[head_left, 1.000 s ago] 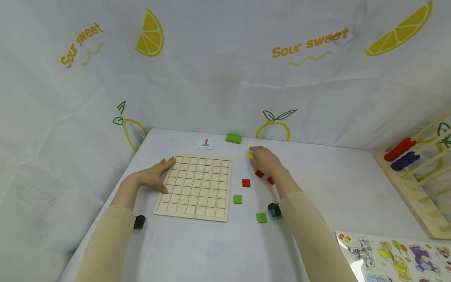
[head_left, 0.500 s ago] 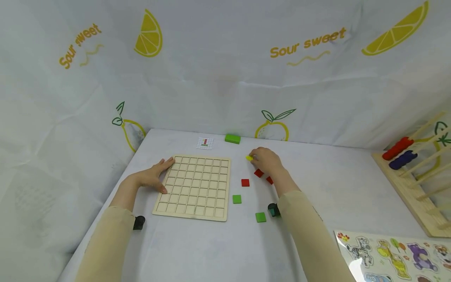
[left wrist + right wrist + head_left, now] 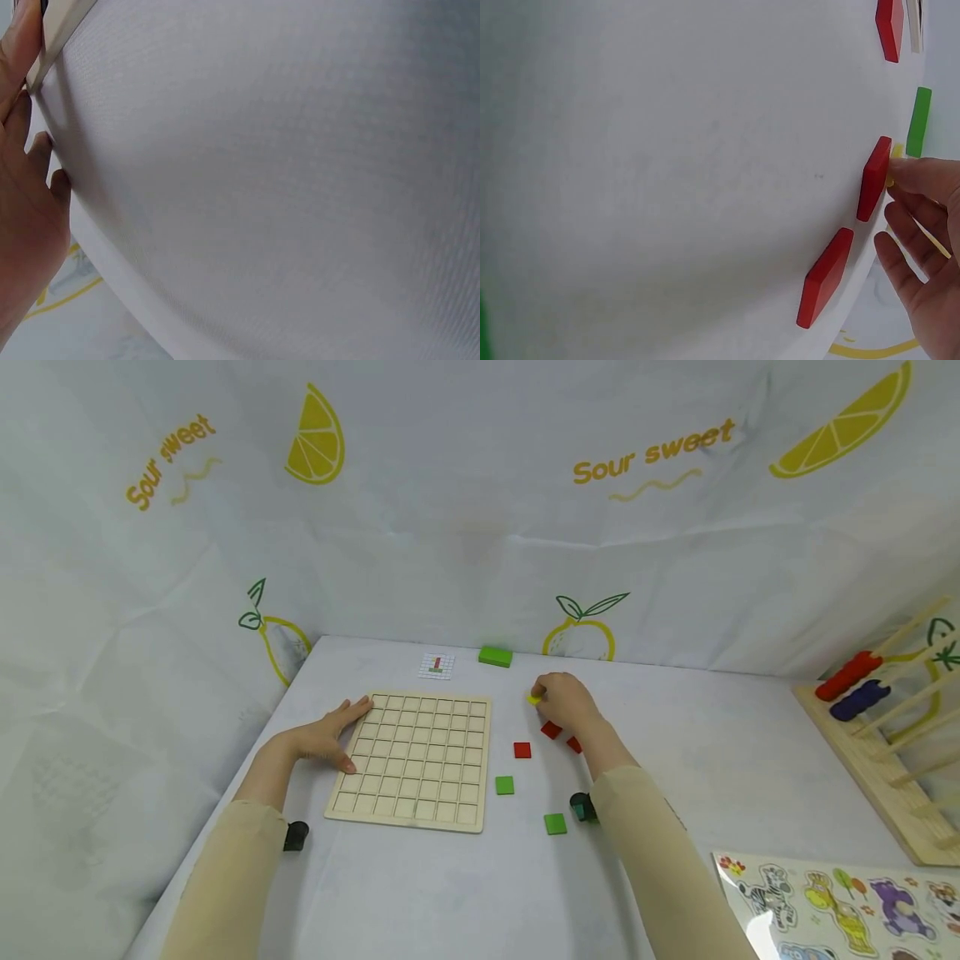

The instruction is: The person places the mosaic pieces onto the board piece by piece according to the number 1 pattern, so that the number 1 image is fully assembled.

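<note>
Yellow tile (image 3: 533,698) pinched in right hand (image 3: 567,702) fingertips, far right of wooden grid board (image 3: 417,762), just above tabletop (image 3: 675,760). Tile looks small, light, hard, smooth wood; likely best held by two opposite edges, could slip if gripped loosely. Left hand (image 3: 326,737) flat, fingers straight, resting on board's left edge. Count: one yellow tile, three red tiles (image 3: 522,749) near right hand, two small green tiles (image 3: 505,785) nearer, one bigger green block (image 3: 495,656) far, one pattern card (image 3: 437,666), one board.
</note>
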Action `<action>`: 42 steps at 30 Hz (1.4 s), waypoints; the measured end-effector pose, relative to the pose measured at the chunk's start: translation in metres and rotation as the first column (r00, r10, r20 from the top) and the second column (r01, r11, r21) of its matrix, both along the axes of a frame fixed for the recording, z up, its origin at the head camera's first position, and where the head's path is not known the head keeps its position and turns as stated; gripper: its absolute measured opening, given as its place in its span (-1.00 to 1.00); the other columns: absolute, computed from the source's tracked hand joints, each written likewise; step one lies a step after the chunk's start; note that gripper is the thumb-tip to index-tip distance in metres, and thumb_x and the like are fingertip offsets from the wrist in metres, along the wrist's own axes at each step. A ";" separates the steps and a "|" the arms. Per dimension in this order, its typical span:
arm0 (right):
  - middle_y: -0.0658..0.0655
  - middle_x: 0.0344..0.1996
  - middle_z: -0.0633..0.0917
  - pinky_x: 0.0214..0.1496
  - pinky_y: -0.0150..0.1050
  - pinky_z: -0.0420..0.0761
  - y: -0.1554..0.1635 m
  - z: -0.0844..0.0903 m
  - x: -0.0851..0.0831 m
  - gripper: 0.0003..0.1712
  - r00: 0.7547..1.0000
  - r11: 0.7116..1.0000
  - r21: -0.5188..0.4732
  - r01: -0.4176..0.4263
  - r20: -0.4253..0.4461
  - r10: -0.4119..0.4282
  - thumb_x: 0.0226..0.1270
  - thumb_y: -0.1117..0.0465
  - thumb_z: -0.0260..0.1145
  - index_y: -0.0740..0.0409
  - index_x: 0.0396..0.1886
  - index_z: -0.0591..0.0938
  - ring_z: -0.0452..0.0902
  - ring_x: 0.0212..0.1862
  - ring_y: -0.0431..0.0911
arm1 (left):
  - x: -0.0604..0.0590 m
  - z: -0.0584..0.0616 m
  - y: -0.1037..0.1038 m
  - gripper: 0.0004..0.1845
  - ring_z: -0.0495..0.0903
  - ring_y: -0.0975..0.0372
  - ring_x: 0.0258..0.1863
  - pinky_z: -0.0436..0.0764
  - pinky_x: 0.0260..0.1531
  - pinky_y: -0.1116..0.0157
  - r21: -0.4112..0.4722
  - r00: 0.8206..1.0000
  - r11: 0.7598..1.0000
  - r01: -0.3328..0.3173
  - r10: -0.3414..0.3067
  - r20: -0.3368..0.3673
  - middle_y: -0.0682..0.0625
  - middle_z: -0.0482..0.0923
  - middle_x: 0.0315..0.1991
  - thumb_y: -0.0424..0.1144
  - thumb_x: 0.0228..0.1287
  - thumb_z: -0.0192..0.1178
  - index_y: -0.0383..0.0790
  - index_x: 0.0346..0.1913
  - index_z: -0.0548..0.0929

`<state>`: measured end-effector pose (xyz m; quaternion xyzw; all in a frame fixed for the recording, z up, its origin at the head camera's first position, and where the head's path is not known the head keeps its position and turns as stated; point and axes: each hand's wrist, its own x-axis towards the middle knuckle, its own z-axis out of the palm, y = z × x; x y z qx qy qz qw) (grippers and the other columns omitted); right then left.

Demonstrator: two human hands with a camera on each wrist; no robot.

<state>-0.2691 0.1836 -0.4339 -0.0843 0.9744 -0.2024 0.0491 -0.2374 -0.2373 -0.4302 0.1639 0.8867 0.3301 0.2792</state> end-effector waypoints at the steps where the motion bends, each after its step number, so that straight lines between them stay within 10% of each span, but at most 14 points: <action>1: 0.19 -0.04 0.72 0.18 -0.03 0.61 0.000 0.000 0.000 -0.75 1.000 1.000 -0.003 -0.001 0.001 0.001 0.29 0.32 0.24 0.19 -0.07 0.70 0.54 -0.01 0.07 | 0.000 0.000 0.000 0.37 -0.55 -0.21 0.58 -0.31 0.43 -0.41 0.000 1.000 1.000 -0.004 0.004 0.001 -0.20 -0.43 0.63 -0.37 -0.26 0.56 -0.18 0.60 -0.16; 22: 0.21 -0.22 0.71 -0.01 -0.13 0.61 -0.009 0.002 0.004 -0.85 0.995 0.982 -0.176 0.073 -0.048 -0.083 0.29 0.31 0.32 0.21 -0.17 0.69 0.56 -0.13 0.04 | 0.000 -0.002 -0.001 0.37 -0.57 -0.23 0.57 -0.32 0.42 -0.43 0.026 1.000 1.000 0.012 -0.012 -0.004 -0.21 -0.43 0.62 -0.39 -0.26 0.56 -0.23 0.59 -0.17; 42: 0.15 -0.38 0.71 -0.31 -0.36 0.71 -0.073 0.001 0.011 -0.79 0.985 0.760 -0.628 0.171 0.080 -0.155 0.15 0.30 0.46 0.18 -0.19 0.73 0.66 -0.46 -0.13 | 0.001 -0.001 -0.001 0.34 -0.56 -0.27 0.56 -0.36 0.39 -0.46 0.020 0.999 0.999 0.028 -0.028 -0.023 -0.22 -0.41 0.62 -0.38 -0.23 0.53 -0.23 0.59 -0.16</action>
